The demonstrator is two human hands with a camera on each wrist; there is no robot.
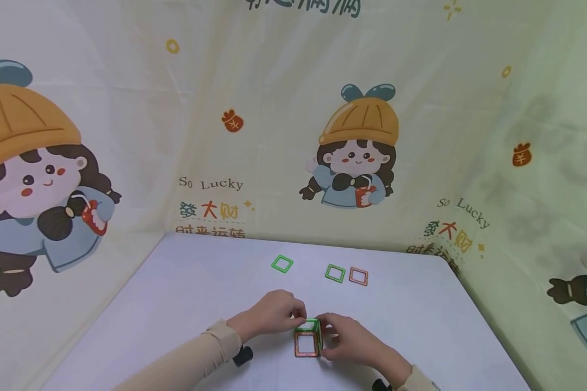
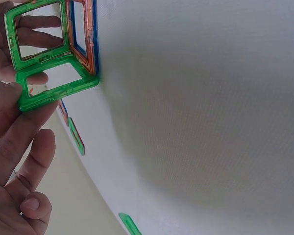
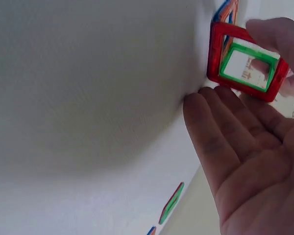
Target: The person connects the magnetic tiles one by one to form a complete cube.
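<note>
A small cube of square magnetic tiles point(image 1: 307, 339) stands on the white table point(image 1: 186, 293) near its front edge, with green, orange and red frames. My left hand point(image 1: 295, 314) comes in from the left and pinches the green tile point(image 2: 54, 87) at the cube's top edge. In the left wrist view its other fingers point(image 2: 36, 152) hang loosely curled. My right hand point(image 1: 329, 338) lies against the cube's right side. Its straight fingers point(image 3: 210, 127) press the red tile point(image 3: 245, 61), and its thumb touches that tile's far edge.
Three loose tiles lie flat farther back on the table: a green one point(image 1: 282, 264), another green one point(image 1: 335, 273) and an orange one point(image 1: 358, 276) beside it. A cartoon-printed cloth point(image 1: 352, 146) walls the table at the back and both sides.
</note>
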